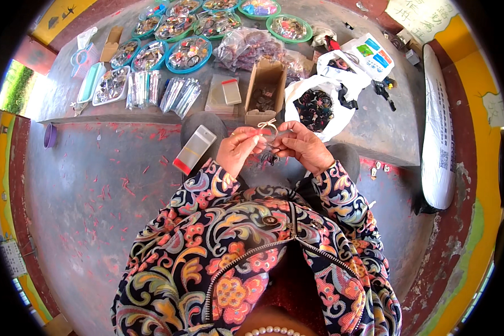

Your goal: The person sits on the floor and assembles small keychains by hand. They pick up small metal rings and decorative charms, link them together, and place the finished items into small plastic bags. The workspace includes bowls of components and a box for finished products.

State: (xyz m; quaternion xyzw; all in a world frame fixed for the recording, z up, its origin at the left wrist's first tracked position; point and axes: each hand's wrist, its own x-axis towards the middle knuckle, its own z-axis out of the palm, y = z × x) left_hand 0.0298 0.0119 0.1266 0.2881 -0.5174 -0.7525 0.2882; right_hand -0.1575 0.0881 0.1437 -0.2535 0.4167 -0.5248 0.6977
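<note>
Between my hands, above my lap, is a thin hair tie with a small cream bow. My left hand pinches its left side between thumb and fingertips. My right hand is closed on the other side, thumb against the bent fingers. Part of the loop is hidden by the fingers. Some thin black strands show just below the hands. On my left thigh lies a clear plastic box with a red end. Just beyond my hands stands an open cardboard box with small dark pieces inside.
A white plastic bag full of dark hair ties sits beyond my right hand. Packed clear sleeves, a clear case with a red strip and plastic bags lie on the ledge. Several round trays of small goods stand behind.
</note>
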